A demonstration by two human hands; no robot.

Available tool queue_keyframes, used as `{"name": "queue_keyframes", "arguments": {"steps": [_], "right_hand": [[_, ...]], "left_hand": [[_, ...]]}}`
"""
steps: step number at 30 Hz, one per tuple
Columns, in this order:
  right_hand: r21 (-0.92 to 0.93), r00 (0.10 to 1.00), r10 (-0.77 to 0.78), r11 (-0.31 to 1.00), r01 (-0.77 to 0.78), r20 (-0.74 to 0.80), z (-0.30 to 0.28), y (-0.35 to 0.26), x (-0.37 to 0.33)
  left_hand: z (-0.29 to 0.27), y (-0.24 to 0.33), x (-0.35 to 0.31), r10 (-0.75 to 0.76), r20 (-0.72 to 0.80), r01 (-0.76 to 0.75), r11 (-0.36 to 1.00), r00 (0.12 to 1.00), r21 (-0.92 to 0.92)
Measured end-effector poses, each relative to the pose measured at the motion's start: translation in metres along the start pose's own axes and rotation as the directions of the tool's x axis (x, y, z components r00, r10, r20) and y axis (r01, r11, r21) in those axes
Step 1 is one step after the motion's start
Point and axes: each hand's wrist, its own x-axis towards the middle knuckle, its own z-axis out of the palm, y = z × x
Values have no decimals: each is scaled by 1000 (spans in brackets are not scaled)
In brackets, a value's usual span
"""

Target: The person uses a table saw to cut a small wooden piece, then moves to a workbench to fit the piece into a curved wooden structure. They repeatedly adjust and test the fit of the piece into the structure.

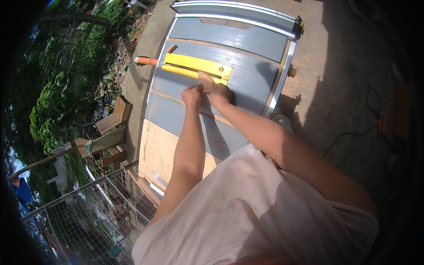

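Note:
Both my hands reach over a grey table saw top (251, 66), close to its yellow throat plate (194, 63). A small, thin tan piece with a curved edge (206, 82) is held between them; its material is hard to tell. My left hand (192, 96) pinches its left side with closed fingers. On its right side my right hand (220, 93) is closed, partly covering the near right end of the yellow plate. The piece overlaps the plate's near edge. No blade can be made out by the slot.
An aluminium fence (238, 14) spans the saw's far side. A small wood offcut (172, 48) lies left of the plate, and an orange tube (145, 61) sticks out at the left edge. A plywood panel (154, 143) adjoins the near left; a wire mesh fence (84, 221) stands lower left.

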Motion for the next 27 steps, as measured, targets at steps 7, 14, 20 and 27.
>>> {"name": "queue_keyframes", "arguments": {"steps": [7,14,20,27], "right_hand": [[-15,999,-28,1000,27,-16,6,10,5],[-24,998,-65,998,66,18,3,8,-4],[3,991,-124,992,124,-44,8,11,-4],[3,998,-66,998,66,5,-10,2,-16]], "left_hand": [[3,6,-3,-11,-23,11,1000,1000,12],[1,2,2,-34,-17,34,999,999,-15],[2,-1,5,-26,-29,25,999,999,-27],[1,-6,7,-11,-6,11,1000,1000,-17]]}}
